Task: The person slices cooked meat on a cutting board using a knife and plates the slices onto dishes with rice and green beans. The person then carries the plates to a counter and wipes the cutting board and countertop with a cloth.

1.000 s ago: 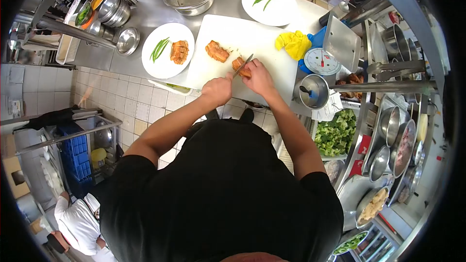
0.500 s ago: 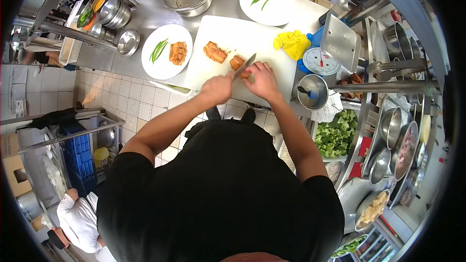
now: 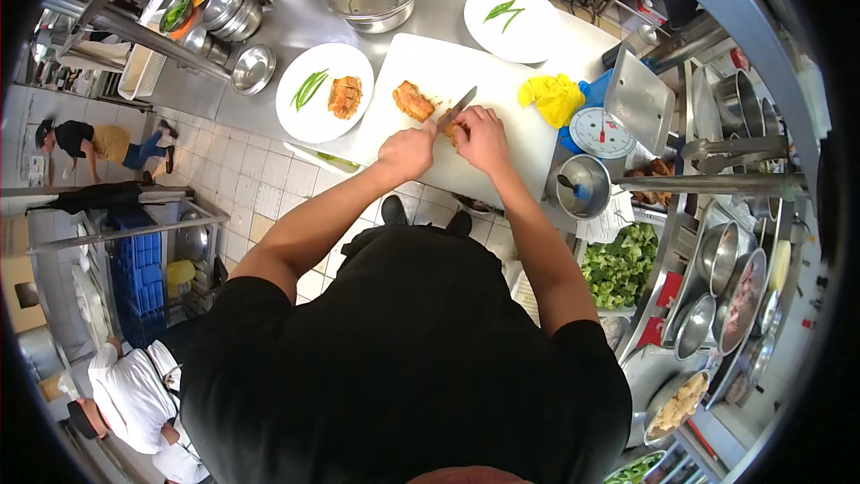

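- The small meat (image 3: 450, 131) is on the white board (image 3: 466, 61), right by my knife (image 3: 463, 105).
- My left hand (image 3: 408, 152) curls its fingers tight round the knife.
- My right hand (image 3: 482, 140) has bent fingers pinching the small meat.
- A bigger piece (image 3: 412, 101) lies near.

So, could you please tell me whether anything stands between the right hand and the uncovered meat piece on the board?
Yes, the knife, gripped by the left hand, slants across between the right hand and that meat piece.
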### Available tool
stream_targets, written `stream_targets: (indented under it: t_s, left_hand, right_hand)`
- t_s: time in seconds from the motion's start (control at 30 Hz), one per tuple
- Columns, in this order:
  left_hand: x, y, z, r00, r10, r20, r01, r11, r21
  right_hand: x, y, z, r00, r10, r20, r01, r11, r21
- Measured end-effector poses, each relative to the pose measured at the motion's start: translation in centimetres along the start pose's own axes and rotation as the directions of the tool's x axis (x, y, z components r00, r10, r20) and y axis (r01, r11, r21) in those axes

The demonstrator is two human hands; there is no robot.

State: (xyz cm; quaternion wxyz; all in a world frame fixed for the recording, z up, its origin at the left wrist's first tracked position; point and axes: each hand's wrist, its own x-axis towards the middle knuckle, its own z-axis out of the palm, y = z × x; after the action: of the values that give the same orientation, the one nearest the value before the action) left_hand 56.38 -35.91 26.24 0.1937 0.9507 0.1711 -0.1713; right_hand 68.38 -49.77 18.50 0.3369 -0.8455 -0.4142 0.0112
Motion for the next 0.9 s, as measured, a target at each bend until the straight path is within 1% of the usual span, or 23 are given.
stream_targets:
  t_s: [0.1, 0.2, 0.27, 0.3, 0.37, 0.43, 0.47, 0.53, 0.6, 0.7, 0.73, 0.8, 0.83, 0.9]
  left_hand:
    - [-0.3, -1.1, 0.4, 0.999, 0.01, 0.038, -0.011, 0.999, 0.04]
    - [-1.3, -1.7, 0.4, 0.996, -0.023, 0.082, 0.021, 0.999, 0.026]
    - [1.0, -2.0, 4.0, 0.999, -0.023, 0.029, 0.023, 1.0, 0.017]
    - [1.3, -1.7, 4.5, 1.0, -0.028, 0.003, 0.028, 1.0, 0.01]
    - [2.2, -2.1, 4.6, 1.0, -0.002, -0.027, 0.002, 1.0, 0.002]
    - [1.0, -1.7, 3.2, 0.999, 0.0, -0.042, 0.0, 1.0, -0.015]
    - [0.2, -1.3, 1.9, 0.999, -0.006, -0.049, 0.005, 1.0, -0.025]
    - [-1.6, 0.0, -0.2, 0.998, -0.008, -0.055, 0.006, 0.999, -0.044]
    - [-3.4, 1.8, -0.6, 0.998, -0.003, -0.056, -0.001, 0.998, -0.063]
    - [-3.2, 4.3, 2.0, 0.995, 0.093, 0.045, -0.084, 0.982, -0.169]
    - [-2.9, 5.3, 3.0, 0.989, 0.124, 0.077, -0.106, 0.973, -0.206]
    - [-1.7, 7.0, 5.8, 0.988, 0.148, 0.047, -0.141, 0.982, -0.126]
    - [-1.0, 7.7, 6.9, 0.986, 0.161, 0.034, -0.157, 0.984, -0.084]
    - [0.2, 8.5, 8.7, 0.982, 0.185, 0.04, -0.184, 0.983, -0.029]
  right_hand:
    - [1.2, 0.7, 1.1, 0.998, 0.005, 0.063, -0.003, 1.0, -0.028]
    - [1.6, 1.2, 1.4, 0.994, -0.008, 0.11, 0.01, 1.0, -0.013]
    - [1.8, 1.4, 1.6, 0.994, -0.013, 0.113, 0.014, 1.0, -0.007]
    - [1.7, 1.2, 1.7, 0.994, -0.005, 0.11, 0.006, 1.0, -0.007]
    - [1.6, 1.4, 1.2, 0.995, -0.005, 0.102, 0.004, 1.0, 0.007]
    - [1.3, 1.1, 0.2, 0.995, -0.019, 0.101, 0.014, 0.999, 0.049]
    - [1.1, 0.9, -0.7, 1.0, 0.027, 0.0, -0.027, 0.995, 0.095]
    - [0.4, 0.6, -3.4, 0.973, 0.13, -0.191, -0.092, 0.976, 0.196]
    - [-0.1, 0.7, -6.3, 0.915, 0.283, -0.287, -0.203, 0.938, 0.28]
    - [-0.4, 0.9, -9.3, 0.863, 0.316, -0.394, -0.203, 0.931, 0.302]
    - [-0.5, 0.9, -9.6, 0.877, 0.319, -0.359, -0.206, 0.925, 0.318]
    - [-0.5, 1.0, -10.1, 0.901, 0.321, -0.292, -0.213, 0.914, 0.347]
    - [-0.5, 1.0, -10.0, 0.904, 0.353, -0.241, -0.277, 0.913, 0.299]
    - [-0.8, 0.4, -10.1, 0.924, 0.343, -0.167, -0.298, 0.922, 0.247]
